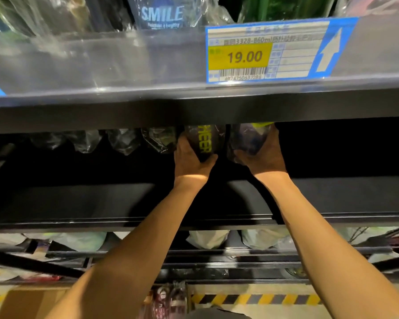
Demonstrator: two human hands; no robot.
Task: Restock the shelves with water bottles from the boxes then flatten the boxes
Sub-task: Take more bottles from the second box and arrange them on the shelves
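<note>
Both my arms reach into a dark middle shelf (124, 203). My left hand (190, 161) grips the base of a dark plastic-wrapped bottle (205, 141) with yellow-green lettering. Right beside it, my right hand (264, 155) grips a second wrapped dark bottle (247, 137) with a yellow-green top. Both bottles stand at the back of the shelf, their tops hidden behind the shelf above. To the left of them runs a row of several more wrapped bottles (122, 141). A brown cardboard box (23, 302) lies on the floor at bottom left.
The upper shelf edge (101, 65) carries a price label reading 19.00 (263, 54), with wrapped bottles above it. A lower shelf holds pale wrapped items (207, 239). Yellow-black hazard tape (251, 299) marks the floor.
</note>
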